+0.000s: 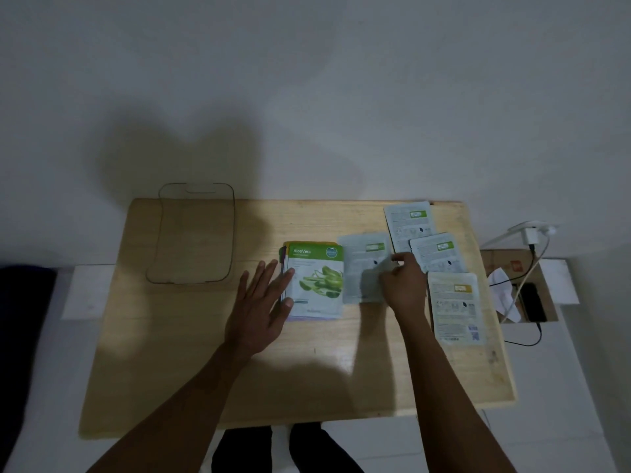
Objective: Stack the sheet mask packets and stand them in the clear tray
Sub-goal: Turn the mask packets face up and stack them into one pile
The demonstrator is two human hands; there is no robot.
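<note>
lengthwise, the stack (316,281) points away, left hand (263,302) steadying it.

Top packet (316,281) green-white, aloe picture; loose packets (364,268) pale grey; table (205,336) light wood.

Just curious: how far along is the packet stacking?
Partly done: a stack topped by an aloe packet lies under the left hand. The right hand grips the next packet. Three more lie loose; the tray is empty.
</note>
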